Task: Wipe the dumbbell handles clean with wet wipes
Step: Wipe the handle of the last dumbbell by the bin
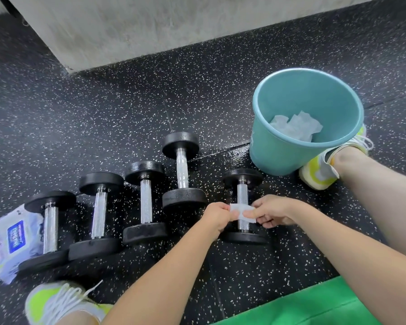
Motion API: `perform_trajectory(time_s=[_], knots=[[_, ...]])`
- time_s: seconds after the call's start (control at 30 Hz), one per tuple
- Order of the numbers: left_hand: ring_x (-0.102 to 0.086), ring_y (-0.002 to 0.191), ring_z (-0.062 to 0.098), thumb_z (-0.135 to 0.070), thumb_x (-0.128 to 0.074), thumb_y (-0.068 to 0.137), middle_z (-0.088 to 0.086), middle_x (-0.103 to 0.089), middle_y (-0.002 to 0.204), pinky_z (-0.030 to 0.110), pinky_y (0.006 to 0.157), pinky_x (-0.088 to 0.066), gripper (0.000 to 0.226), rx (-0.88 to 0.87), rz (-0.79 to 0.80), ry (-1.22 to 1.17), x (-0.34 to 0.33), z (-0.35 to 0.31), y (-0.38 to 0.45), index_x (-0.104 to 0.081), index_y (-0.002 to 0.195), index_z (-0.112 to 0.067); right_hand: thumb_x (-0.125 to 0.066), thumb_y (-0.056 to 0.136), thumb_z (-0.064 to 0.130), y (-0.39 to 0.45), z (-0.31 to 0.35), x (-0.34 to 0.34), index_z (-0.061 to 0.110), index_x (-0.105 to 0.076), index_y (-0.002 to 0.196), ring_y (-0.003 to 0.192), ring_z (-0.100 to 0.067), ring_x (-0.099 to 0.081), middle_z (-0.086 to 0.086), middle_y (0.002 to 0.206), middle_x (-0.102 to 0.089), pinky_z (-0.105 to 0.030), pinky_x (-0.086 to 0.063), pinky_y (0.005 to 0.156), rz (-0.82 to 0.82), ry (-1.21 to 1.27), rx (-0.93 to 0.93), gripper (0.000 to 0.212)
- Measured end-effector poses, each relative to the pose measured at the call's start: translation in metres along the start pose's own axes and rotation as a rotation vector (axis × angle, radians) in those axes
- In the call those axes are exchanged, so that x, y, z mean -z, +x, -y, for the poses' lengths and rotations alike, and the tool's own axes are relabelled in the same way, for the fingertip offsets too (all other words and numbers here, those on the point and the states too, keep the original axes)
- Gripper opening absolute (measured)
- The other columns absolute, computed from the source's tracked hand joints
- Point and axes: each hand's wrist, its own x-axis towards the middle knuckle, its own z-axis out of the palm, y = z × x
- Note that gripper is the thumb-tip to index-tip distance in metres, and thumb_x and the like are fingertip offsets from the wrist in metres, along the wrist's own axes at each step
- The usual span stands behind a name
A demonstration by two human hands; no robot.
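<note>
Both bare forearms reach in from the near edge and converge toward the middle of the scene, the left one from the near left, the right one from the near right. The left hand [217, 215] and right hand [273, 213] sit close together, knuckles up, fingers curled. Each pinches one end of a small white wet wipe [242, 212] stretched between them.

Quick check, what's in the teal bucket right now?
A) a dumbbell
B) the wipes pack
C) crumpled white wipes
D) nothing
C: crumpled white wipes lie inside the teal bucket; the wipes pack sits on the floor at far left, and all five dumbbells are on the floor outside it.
</note>
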Motion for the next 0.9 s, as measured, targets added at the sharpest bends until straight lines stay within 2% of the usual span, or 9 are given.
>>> perform_trajectory(time_s=[0.07,0.13,0.2,0.27,0.43,0.63,0.77,0.83,0.9], knots=[[-0.034,0.055,0.008,-0.007,-0.069,0.093,-0.003,-0.049,0.07,0.019,0.042,-0.028,0.005,-0.025,0.039,0.05,0.002,0.006,-0.003,-0.065,0.095,-0.011,-0.085,0.082,0.029,-0.005,0.001,-0.004,0.013,-0.074,0.101,0.069,-0.008,-0.055,0.005,0.071,-0.062,-0.024,-0.053,0.067,0.02,-0.071,-0.018,0.027],[-0.04,0.059,0.009,-0.005,-0.073,0.089,-0.003,-0.052,0.071,0.018,0.045,-0.036,0.017,-0.038,0.064,0.104,0.004,0.009,-0.006,-0.062,0.08,-0.014,-0.086,0.079,0.03,-0.008,0.0,-0.008,0.016,-0.074,0.101,0.075,-0.01,-0.055,0.007,0.072,-0.063,-0.025,-0.053,0.07,0.037,-0.142,-0.04,0.029],[-0.052,0.076,0.014,-0.01,-0.079,0.085,0.0,-0.06,0.082,0.024,0.066,-0.049,0.025,-0.031,0.071,0.175,0.006,0.013,-0.004,-0.061,0.071,-0.019,-0.086,0.079,0.031,-0.01,-0.002,-0.012,0.016,-0.073,0.104,0.076,-0.01,-0.053,0.007,0.074,-0.061,-0.024,-0.052,0.07,0.054,-0.196,-0.062,0.031],[-0.053,0.089,0.017,-0.014,-0.082,0.083,0.002,-0.062,0.092,0.025,0.072,-0.046,0.025,-0.024,0.069,0.198,0.007,0.011,-0.006,-0.061,0.069,-0.02,-0.085,0.08,0.031,-0.011,-0.002,-0.015,0.015,-0.072,0.103,0.072,-0.009,-0.051,0.007,0.073,-0.059,-0.023,-0.051,0.069,0.061,-0.21,-0.065,0.031],[-0.056,0.094,0.016,-0.014,-0.084,0.081,-0.001,-0.064,0.097,0.022,0.075,-0.044,0.018,-0.009,0.029,0.169,0.006,0.011,-0.003,-0.067,0.083,-0.018,-0.086,0.08,0.026,-0.009,-0.001,-0.015,0.006,-0.072,0.1,0.058,-0.008,-0.046,-0.002,0.075,-0.056,-0.019,-0.043,0.056,0.04,-0.202,-0.004,0.032],[-0.059,0.093,0.014,-0.01,-0.077,0.086,-0.001,-0.067,0.101,0.027,0.081,-0.045,0.019,0.011,-0.111,-0.142,-0.005,0.012,0.001,-0.07,0.103,-0.014,-0.086,0.08,0.03,-0.003,0.001,-0.006,0.011,-0.076,0.099,0.074,-0.013,-0.051,-0.005,0.083,-0.061,-0.022,-0.049,0.066,-0.102,-0.081,0.111,0.029],[-0.057,0.08,0.011,-0.015,-0.076,0.087,-0.001,-0.069,0.093,0.026,0.072,-0.047,0.013,0.001,-0.17,-0.221,-0.011,0.007,0.006,-0.071,0.099,-0.015,-0.083,0.084,0.028,0.0,0.001,-0.007,0.009,-0.076,0.101,0.078,-0.016,-0.051,-0.006,0.084,-0.059,-0.026,-0.049,0.072,-0.193,0.002,0.16,0.027],[-0.057,0.081,0.012,-0.018,-0.076,0.088,0.0,-0.069,0.095,0.027,0.072,-0.046,0.014,-0.017,-0.19,-0.243,-0.012,0.002,0.009,-0.071,0.101,-0.014,-0.082,0.084,0.028,0.002,0.001,-0.007,0.001,-0.074,0.105,0.074,-0.015,-0.051,-0.006,0.081,-0.056,-0.025,-0.049,0.068,-0.256,0.062,0.191,0.035],[-0.057,0.083,0.014,-0.019,-0.075,0.089,0.001,-0.07,0.096,0.029,0.077,-0.048,0.012,-0.027,-0.198,-0.237,-0.014,-0.002,0.015,-0.071,0.099,-0.015,-0.082,0.084,0.027,0.003,0.002,-0.005,0.001,-0.074,0.097,0.067,-0.011,-0.051,-0.002,0.074,-0.055,-0.021,-0.049,0.06,-0.306,0.109,0.208,0.03]])
